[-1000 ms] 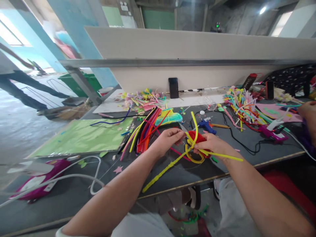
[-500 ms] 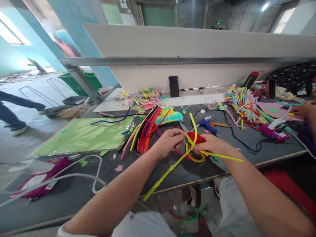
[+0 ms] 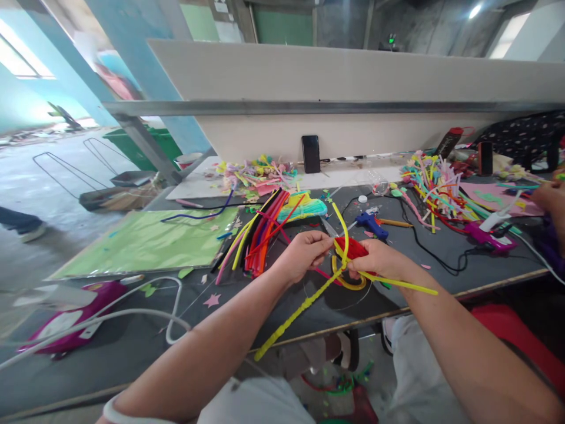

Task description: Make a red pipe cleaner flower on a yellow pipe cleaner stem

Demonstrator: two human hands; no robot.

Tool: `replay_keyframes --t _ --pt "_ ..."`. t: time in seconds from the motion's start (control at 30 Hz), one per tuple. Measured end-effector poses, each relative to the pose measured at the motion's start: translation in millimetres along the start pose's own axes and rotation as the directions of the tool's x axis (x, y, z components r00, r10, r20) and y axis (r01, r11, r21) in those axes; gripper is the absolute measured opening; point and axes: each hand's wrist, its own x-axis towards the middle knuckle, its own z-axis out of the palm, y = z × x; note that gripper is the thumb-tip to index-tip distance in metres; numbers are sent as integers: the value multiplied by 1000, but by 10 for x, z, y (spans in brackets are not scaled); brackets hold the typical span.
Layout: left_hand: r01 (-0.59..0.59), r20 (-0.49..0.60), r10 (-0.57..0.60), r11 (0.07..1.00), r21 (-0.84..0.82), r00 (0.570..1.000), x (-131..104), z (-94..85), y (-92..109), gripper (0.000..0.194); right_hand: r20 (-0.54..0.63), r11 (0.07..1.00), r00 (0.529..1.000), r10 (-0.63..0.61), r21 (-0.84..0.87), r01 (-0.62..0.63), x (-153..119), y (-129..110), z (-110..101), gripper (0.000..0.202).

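- A yellow-and-red fuzzy-stem piece [image 3: 352, 247] is being held over the desk [image 3: 315, 321].
- Its yellow crossing is being gripped by the right hand [image 3: 377, 259]; its edge is apparently being pinched by the left hand [image 3: 305, 254].
- Shaping is seemingly being done; a steady crossing is being called for.
- Beyond, a blue glue gun [image 3: 373, 225] is lying.

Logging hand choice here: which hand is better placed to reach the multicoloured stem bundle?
Probably the left hand: it is nearer the stem bundle and seems only to pinch the edge of the red-and-yellow piece; the right hand, farther off, holds it.
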Motion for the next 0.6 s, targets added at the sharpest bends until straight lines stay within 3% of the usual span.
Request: replay_keyframes --t 0.1,0.27,0.33,0.4,0.5,0.6 --pt "-1 16 1 1000 -4 1000 -16 -1 33 33 -26 1000 999 -19 9 19 -11 -16 4 10" --pt "-52 52 48 995 86 998 -44 -11 80 30 42 997 999 -8 77 5 -16 2 -63 19" --pt "-121 22 119 981 149 993 -47 -19 91 32 53 997 999 14 80 -18 -6 28 -100 21" --pt "-255 -52 277 933 254 960 -55 -28 116 30 52 995 998 19 95 -24 9 47 -124 21" --pt "-454 -9 545 707 542 839 -105 -18 193 17 51 989 999 -6 151 -1 28 51 -139 24" --pt "-510 189 607 413 755 772 -199 55 284 10 35 983 998 -44 181 37 28 34 -143 26"
